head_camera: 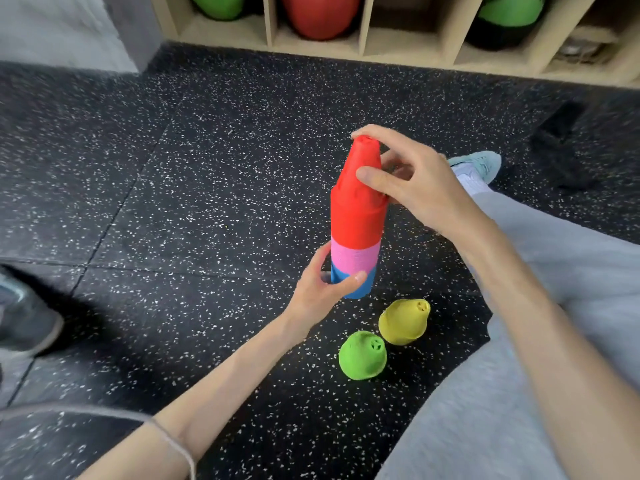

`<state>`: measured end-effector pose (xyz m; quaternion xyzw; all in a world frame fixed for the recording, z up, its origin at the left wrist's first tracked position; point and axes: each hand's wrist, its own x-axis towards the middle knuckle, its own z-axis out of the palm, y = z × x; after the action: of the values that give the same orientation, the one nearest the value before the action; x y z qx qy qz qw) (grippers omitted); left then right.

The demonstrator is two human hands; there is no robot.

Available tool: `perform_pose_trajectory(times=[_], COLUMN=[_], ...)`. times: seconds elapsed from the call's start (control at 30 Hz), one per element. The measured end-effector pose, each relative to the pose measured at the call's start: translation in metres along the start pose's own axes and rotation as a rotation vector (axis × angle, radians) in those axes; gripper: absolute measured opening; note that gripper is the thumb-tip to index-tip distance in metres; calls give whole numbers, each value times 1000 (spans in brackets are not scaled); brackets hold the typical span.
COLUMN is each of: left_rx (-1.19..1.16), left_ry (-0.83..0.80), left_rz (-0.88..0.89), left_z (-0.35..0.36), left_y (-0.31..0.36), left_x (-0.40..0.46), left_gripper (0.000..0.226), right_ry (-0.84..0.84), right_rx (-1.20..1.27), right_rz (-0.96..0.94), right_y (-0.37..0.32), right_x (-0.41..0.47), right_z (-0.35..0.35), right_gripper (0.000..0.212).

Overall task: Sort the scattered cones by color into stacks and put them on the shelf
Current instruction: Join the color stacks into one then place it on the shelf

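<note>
A tall stack of cones (358, 216) is held above the floor: red cones on top, a pink band below them, blue at the bottom. My left hand (320, 289) grips the blue bottom of the stack, thumb in front. My right hand (405, 178) pinches the top red cone near its tip, with the forefinger over the tip. A yellow cone (403, 322) and a green cone (362, 356) stand on the black speckled floor just below the stack, side by side.
A wooden shelf (363, 32) runs along the back, with green and red balls in its compartments and one bare compartment at centre-right. My grey-trousered leg (519, 341) lies at the right. A dark shoe (24, 317) is at the left, and a black object (557, 143) at the far right.
</note>
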<state>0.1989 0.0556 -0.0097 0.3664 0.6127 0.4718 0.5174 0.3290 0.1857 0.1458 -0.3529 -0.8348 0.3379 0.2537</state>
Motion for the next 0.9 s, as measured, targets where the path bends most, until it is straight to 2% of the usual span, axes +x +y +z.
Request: perform_pose_trajectory(times=[0.17,0.33,0.63,0.9], left_rx=[68,104,188,263], left_ry=[14,-55,-119,-246], left_rz=[23,55,53,-13], left_z=[-19,-23,-17,-3], left_y=[15,34,28,7], left_x=[-37,-59,-62,-54], left_gripper=[56,57,72,72], right_ry=[48,65,129,95], right_rx=[45,151,222,286], right_rz=[-95,-161,-95,-14], right_y=[-21,-35,-12,13], right_x=[-17,-28,-59,-64], right_z=[2,-9,-29,-28], right_gripper=[43,47,49,43])
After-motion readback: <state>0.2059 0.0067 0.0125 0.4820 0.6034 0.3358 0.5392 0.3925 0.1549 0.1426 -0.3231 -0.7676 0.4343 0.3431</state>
